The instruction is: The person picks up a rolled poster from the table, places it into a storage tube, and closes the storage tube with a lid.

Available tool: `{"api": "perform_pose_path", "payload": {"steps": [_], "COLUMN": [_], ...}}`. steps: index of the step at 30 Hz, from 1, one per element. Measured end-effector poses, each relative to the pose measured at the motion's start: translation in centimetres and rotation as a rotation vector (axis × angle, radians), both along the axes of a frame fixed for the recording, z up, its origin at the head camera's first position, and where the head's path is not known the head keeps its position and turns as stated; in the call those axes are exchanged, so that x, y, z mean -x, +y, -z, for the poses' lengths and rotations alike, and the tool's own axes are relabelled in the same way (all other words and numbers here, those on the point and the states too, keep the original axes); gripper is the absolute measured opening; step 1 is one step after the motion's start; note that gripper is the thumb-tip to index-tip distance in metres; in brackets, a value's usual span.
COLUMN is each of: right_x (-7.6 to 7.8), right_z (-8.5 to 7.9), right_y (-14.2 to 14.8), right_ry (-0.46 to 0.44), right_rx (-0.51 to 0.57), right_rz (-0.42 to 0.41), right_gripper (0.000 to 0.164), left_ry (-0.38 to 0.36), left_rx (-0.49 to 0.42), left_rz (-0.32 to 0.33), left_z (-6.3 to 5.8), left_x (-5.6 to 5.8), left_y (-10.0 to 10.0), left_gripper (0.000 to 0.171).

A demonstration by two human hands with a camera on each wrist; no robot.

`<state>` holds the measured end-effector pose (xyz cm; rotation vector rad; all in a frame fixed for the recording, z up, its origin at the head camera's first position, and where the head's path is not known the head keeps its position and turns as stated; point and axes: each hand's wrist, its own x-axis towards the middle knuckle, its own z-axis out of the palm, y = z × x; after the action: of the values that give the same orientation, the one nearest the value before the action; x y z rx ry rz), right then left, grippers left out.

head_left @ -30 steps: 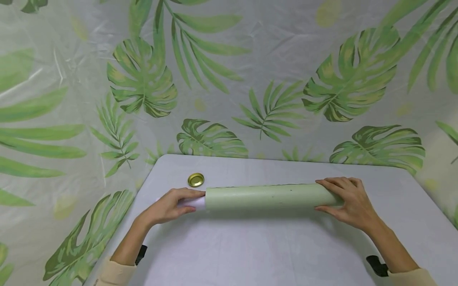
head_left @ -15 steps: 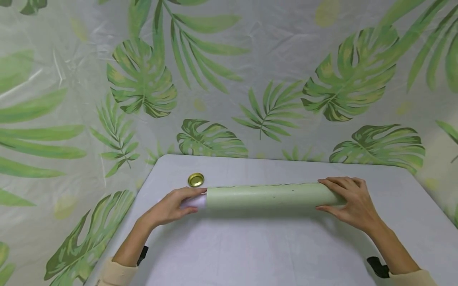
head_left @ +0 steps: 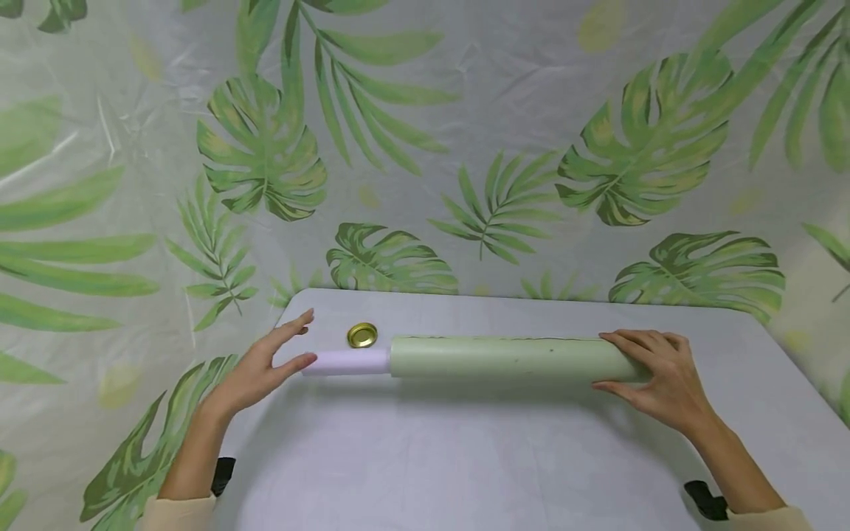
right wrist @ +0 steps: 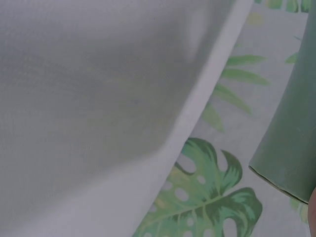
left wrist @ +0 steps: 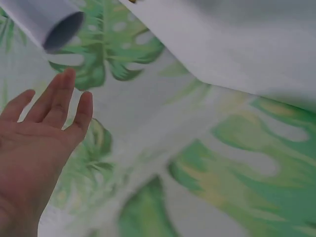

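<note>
A pale green roll [head_left: 491, 358], like a rolled sheet with an uneven edge along its top, lies level across the middle of the head view. From its left end sticks out a thinner, pale lilac tube [head_left: 348, 362]; the left wrist view shows this tube's hollow end [left wrist: 64, 32]. My right hand [head_left: 654, 376] grips the green roll's right end, thumb below and fingers over the top. My left hand [head_left: 255, 369] is spread at the tube's free end, thumb tip overlapping it in the head view. In the left wrist view its fingers are straight and hold nothing.
A small gold metal lid [head_left: 362, 335] lies on the white table [head_left: 478, 457] just behind the tube. A leaf-patterned curtain [head_left: 398, 147] hangs behind the table and along its left side. Dark wrist straps [head_left: 705, 500] show at both sleeves.
My left hand has let go of the lilac tube and moved left, its fingers spreading. More of the tube shows now. My right hand and the roll have shifted slightly right.
</note>
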<state>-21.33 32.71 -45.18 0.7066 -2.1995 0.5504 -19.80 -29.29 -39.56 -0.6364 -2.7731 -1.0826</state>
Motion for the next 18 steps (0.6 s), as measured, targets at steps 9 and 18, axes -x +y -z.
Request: {"api": "perform_pose_path", "payload": {"steps": [9,18], "right_x": [-0.2,-0.2], "right_z": [0.1,0.1], "right_y": [0.4,0.4], "right_ry": [-0.036,-0.048], "right_rx": [0.029,0.036], "right_rz": [0.010,0.014], "right_gripper": [0.085,0.086], "left_ry": [-0.103,-0.177], "left_rx": [-0.110,-0.326], "left_rz": [-0.027,0.081], "left_z": [2.3,4.0], "left_x": [-0.9,-0.2], "left_y": [-3.5,-2.3], "left_gripper": [0.060,0.056]}}
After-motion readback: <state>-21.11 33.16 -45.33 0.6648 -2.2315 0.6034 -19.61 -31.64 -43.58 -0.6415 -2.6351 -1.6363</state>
